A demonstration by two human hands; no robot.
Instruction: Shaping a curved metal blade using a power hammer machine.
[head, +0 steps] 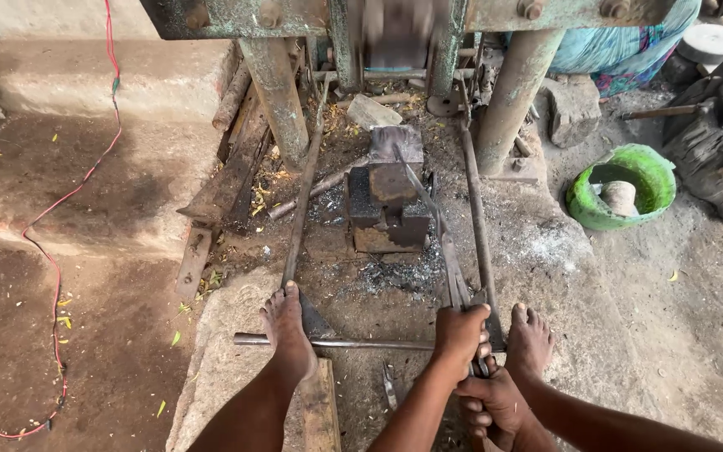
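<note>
Head view | left hand (460, 333) and right hand (495, 406) both clenched on tongs (449, 259) | tong tips ahead on anvil block (388, 201)

Your left hand (459, 333) and right hand (495, 403) gripped long tongs (441, 243) of dark, matt, scaled iron. The anvil block (388, 197) looked like rough, soot-black metal, and the hammer frame (278, 92) showed flaking green paint over rust. The green basin (658, 180) appeared to be scuffed plastic; the ground (629, 293) was dusty, ash-strewn earth.

Anvil block (387, 197) stands beyond both feet; basin (621, 186) lies to its right.
</note>
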